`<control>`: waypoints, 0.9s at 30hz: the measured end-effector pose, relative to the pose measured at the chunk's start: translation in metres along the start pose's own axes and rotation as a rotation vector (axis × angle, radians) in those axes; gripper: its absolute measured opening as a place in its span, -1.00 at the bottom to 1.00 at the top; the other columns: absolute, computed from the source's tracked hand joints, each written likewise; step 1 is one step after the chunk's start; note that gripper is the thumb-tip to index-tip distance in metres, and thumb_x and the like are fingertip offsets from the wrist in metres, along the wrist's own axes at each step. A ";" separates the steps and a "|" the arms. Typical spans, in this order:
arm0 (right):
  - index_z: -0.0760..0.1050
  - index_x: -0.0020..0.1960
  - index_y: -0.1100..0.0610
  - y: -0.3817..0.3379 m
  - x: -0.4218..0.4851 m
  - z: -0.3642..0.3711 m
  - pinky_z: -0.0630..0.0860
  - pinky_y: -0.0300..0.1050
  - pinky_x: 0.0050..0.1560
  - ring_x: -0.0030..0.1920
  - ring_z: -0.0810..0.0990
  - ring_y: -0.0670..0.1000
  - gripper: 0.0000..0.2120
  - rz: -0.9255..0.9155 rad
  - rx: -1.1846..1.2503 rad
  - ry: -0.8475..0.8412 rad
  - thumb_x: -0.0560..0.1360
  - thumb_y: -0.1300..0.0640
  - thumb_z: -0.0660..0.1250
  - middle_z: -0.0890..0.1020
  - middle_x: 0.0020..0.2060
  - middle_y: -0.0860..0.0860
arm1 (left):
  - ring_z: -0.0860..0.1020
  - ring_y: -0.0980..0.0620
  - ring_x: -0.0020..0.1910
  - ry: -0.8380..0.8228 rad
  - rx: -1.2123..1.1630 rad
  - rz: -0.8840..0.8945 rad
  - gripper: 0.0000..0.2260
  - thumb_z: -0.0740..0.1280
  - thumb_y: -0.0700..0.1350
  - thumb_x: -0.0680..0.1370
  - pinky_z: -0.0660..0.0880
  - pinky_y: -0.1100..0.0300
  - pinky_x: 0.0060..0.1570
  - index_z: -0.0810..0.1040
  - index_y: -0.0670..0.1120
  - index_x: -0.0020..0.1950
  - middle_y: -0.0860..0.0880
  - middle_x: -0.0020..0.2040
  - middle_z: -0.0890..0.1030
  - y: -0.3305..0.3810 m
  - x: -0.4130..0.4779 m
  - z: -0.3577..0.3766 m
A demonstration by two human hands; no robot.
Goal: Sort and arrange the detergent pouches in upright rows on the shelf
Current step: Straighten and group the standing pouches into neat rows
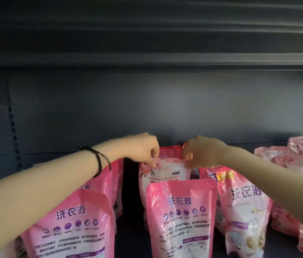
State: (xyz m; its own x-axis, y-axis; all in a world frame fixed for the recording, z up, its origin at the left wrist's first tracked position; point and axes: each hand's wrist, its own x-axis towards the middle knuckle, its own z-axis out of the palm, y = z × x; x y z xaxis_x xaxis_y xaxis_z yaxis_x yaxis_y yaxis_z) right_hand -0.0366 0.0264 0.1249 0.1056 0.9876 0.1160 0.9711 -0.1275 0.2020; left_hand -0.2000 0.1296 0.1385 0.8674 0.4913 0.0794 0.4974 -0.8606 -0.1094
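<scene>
Your left hand and your right hand both reach to the back of the dark shelf and meet at 12 o'clock from the frame's centre-bottom, each pinching a top corner of the same white-and-pink detergent pouch. Your left fingers are curled tight on its upper left corner, and your right fingers are closed narrow on its upper right corner, so the pouch is held upright between them in the second row. Just behind it, touching or nearly so, the top edge of another pink pouch shows between your hands. Directly in front, at 6 o'clock from the held pouch, a pink pouch with its printed back panel stands upright and hides the held pouch's lower half. At 8 o'clock, a larger pink pouch stands under your left forearm, with more pink pouches lined up behind it. At 4 o'clock, a pink pouch with a yellow label leans slightly under your right forearm. At 2 o'clock, well apart from your hands, a loose heap of pink floral pouches lies flat against the shelf's back wall. A black cord bracelet circles your left wrist.
</scene>
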 end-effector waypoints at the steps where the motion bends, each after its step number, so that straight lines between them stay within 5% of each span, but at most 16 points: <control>1: 0.58 0.13 -0.01 0.001 0.000 -0.001 0.49 -0.09 -0.05 0.05 0.55 0.03 -0.77 0.013 0.020 0.013 0.48 0.02 0.35 0.59 -0.08 -0.08 | 0.58 -0.01 -0.14 -0.001 -0.006 0.001 -0.88 0.47 -0.01 0.45 0.51 0.06 -0.11 0.60 0.00 -0.21 -0.02 -0.22 0.64 -0.001 0.001 -0.001; 4: 0.59 0.16 0.05 0.011 0.001 -0.008 0.47 -0.16 0.02 0.03 0.55 -0.03 -0.74 0.029 0.170 0.051 0.48 0.03 0.37 0.65 0.06 -0.05 | 0.54 0.03 -0.22 0.023 -0.136 0.013 -0.90 0.47 -0.08 0.47 0.51 0.06 -0.07 0.63 -0.09 -0.18 0.01 -0.30 0.61 -0.008 -0.001 -0.008; 7: 0.62 -0.02 0.15 0.023 -0.001 -0.019 0.47 -0.16 -0.04 -0.06 0.57 0.01 -0.88 0.052 0.402 0.164 0.50 0.13 0.36 0.67 -0.04 0.02 | 0.55 0.01 -0.19 0.126 -0.401 -0.034 -0.90 0.45 -0.17 0.49 0.52 0.00 0.00 0.63 -0.20 -0.13 -0.09 -0.22 0.64 -0.011 -0.006 -0.020; 11: 0.54 0.05 0.21 0.030 0.001 -0.022 0.57 0.02 0.11 0.02 0.65 0.13 -0.88 0.004 1.378 0.229 0.59 0.20 0.26 0.67 0.00 0.14 | 0.58 0.07 -0.21 0.322 -0.862 -0.119 -0.92 0.40 -0.17 0.52 0.54 0.21 -0.17 0.57 -0.15 -0.13 -0.10 -0.15 0.64 -0.012 -0.014 -0.038; 13: 0.48 0.18 0.16 0.026 0.006 -0.021 0.61 0.03 -0.03 -0.02 0.65 0.10 -0.80 -0.059 1.661 0.256 0.63 0.13 0.17 0.65 0.02 0.12 | 0.59 0.09 -0.24 0.429 -1.117 -0.138 -0.93 0.40 -0.17 0.52 0.56 0.22 -0.20 0.55 -0.16 -0.10 -0.05 -0.16 0.64 -0.006 -0.014 -0.044; 16: 0.44 0.22 0.17 0.019 0.010 -0.027 0.60 -0.05 -0.16 -0.10 0.65 0.03 -0.75 -0.081 1.784 0.400 0.62 0.06 0.19 0.66 -0.05 0.06 | 0.57 0.03 -0.25 0.618 -1.395 -0.134 -0.88 0.37 -0.26 0.53 0.56 0.14 -0.15 0.47 -0.16 -0.18 -0.10 -0.17 0.59 0.009 -0.009 -0.052; 20: 0.48 0.13 0.19 0.014 0.010 -0.020 0.60 -0.03 -0.01 -0.07 0.68 0.05 -0.77 -0.060 1.864 0.457 0.55 0.08 0.32 0.70 -0.06 0.08 | 0.59 0.05 -0.27 0.791 -1.430 -0.121 -0.86 0.38 -0.27 0.53 0.59 0.16 -0.21 0.46 -0.15 -0.18 -0.09 -0.21 0.58 0.020 -0.009 -0.072; 23: 0.55 0.11 0.19 0.002 0.006 -0.014 0.61 0.02 0.01 -0.08 0.69 0.05 -0.76 -0.059 1.894 0.439 0.55 0.04 0.31 0.71 -0.07 0.07 | 0.64 0.06 -0.28 0.844 -1.457 -0.103 -0.94 0.38 -0.24 0.53 0.62 0.22 -0.30 0.51 -0.18 -0.09 -0.09 -0.16 0.63 0.022 -0.016 -0.090; 27: 0.60 -0.08 0.16 -0.012 -0.011 -0.040 0.64 -0.04 -0.21 -0.23 0.70 0.03 -0.87 0.008 1.983 0.682 0.53 0.10 0.36 0.73 -0.19 0.05 | 0.69 0.00 -0.13 0.904 -1.510 -0.079 -0.75 0.45 -0.19 0.48 0.63 0.14 -0.15 0.57 -0.23 0.12 -0.13 -0.03 0.69 0.028 -0.025 -0.105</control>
State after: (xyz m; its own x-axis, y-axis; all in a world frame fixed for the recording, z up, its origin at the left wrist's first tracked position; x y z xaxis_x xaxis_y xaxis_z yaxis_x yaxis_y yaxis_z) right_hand -0.0576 0.0139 0.1599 0.4818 0.7459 0.4598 -0.1093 0.5718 -0.8131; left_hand -0.2097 0.0792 0.2378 0.3050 0.7627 0.5704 -0.3672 -0.4584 0.8093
